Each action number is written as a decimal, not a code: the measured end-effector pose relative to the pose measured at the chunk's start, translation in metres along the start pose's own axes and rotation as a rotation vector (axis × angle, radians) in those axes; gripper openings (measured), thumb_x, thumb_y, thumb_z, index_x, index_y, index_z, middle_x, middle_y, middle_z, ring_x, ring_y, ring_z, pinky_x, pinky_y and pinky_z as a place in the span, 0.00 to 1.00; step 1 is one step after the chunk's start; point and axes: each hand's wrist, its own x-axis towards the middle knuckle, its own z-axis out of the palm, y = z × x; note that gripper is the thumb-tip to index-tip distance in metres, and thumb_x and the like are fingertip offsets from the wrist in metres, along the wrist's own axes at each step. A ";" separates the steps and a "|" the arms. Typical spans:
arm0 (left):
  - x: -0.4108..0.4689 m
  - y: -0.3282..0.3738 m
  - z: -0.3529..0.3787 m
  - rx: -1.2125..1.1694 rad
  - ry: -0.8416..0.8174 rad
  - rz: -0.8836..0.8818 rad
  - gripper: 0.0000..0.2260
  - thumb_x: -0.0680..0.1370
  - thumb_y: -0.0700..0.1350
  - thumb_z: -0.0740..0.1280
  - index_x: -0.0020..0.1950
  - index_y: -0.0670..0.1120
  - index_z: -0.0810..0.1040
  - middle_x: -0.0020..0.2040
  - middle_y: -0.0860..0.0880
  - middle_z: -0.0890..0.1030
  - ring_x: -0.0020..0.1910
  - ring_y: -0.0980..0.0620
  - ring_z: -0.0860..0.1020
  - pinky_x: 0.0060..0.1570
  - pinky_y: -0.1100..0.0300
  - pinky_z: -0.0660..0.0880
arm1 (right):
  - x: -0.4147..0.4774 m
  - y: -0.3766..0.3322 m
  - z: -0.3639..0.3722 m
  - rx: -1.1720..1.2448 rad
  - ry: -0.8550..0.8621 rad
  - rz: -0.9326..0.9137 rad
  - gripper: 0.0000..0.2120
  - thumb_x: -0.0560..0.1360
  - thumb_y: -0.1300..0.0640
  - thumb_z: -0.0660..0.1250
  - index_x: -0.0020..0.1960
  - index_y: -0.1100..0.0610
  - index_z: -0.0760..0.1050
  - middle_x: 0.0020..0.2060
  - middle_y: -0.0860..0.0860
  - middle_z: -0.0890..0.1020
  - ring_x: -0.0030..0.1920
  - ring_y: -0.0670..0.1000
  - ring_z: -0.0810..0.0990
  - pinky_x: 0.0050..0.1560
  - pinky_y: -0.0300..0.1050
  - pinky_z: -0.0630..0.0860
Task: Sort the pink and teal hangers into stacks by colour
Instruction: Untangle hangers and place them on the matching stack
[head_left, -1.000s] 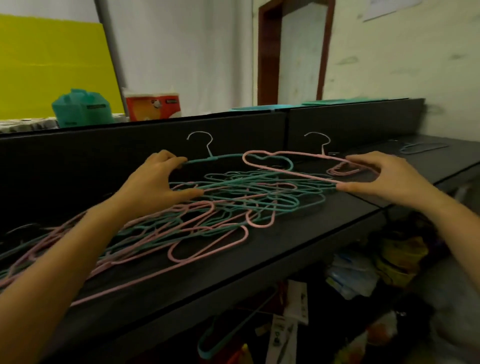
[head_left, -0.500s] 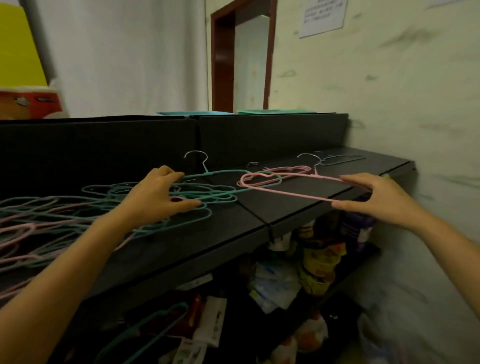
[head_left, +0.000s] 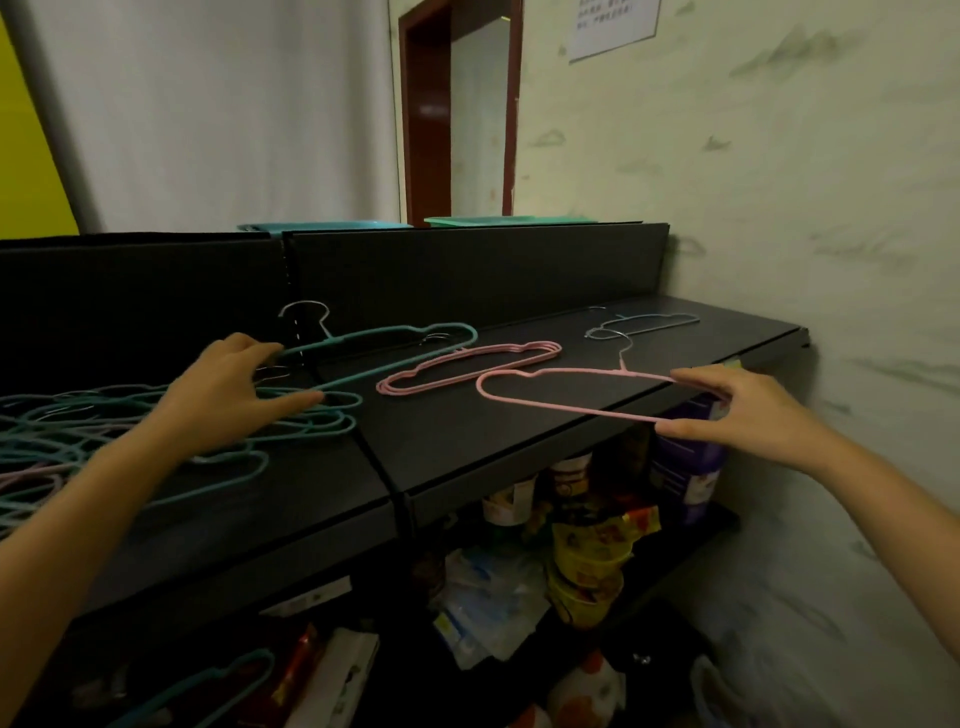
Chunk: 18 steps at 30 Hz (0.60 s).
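At the left of the black shelf (head_left: 467, 447) lay the unsorted tangle (head_left: 67, 431), mostly teal with some pink showing. The left hand (head_left: 228, 395) sat at its right edge, fingers over the upper arm and thumb along the lower bar of a teal hanger (head_left: 363, 335), grasping it with its far end raised off the shelf. Between the two hands rested the pink stack (head_left: 467, 378), flat, with its long axis running left to right and tilting away. Just right of it and nearer the person hung a single pink hanger (head_left: 571, 370), nearly parallel to the stack, hook pointing to the back. The right hand (head_left: 743, 410) pinched its right end between fingers and thumb. The stack therefore lay to the left of that hand and slightly beyond it, so setting it down likely called for a short leftward, forward carry. A lone bluish hanger (head_left: 641, 329) lay behind, well apart.
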 end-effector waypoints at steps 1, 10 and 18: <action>0.006 0.003 0.001 -0.007 0.007 -0.013 0.43 0.61 0.66 0.61 0.70 0.41 0.66 0.64 0.41 0.70 0.62 0.42 0.69 0.61 0.47 0.69 | 0.010 0.005 0.002 0.000 -0.012 -0.017 0.53 0.50 0.22 0.65 0.67 0.52 0.70 0.62 0.47 0.74 0.62 0.47 0.72 0.63 0.45 0.69; 0.067 0.028 0.018 0.061 0.073 -0.056 0.43 0.61 0.66 0.61 0.69 0.41 0.68 0.61 0.41 0.72 0.58 0.43 0.71 0.59 0.49 0.70 | 0.131 0.032 0.045 -0.033 -0.194 -0.159 0.49 0.52 0.25 0.65 0.69 0.46 0.67 0.67 0.46 0.71 0.67 0.48 0.67 0.68 0.51 0.66; 0.107 0.057 0.023 0.110 0.139 -0.130 0.42 0.62 0.66 0.62 0.70 0.43 0.67 0.61 0.44 0.72 0.58 0.46 0.71 0.58 0.50 0.71 | 0.230 0.019 0.095 -0.009 -0.295 -0.360 0.41 0.62 0.34 0.71 0.70 0.47 0.65 0.68 0.47 0.69 0.68 0.48 0.66 0.67 0.53 0.66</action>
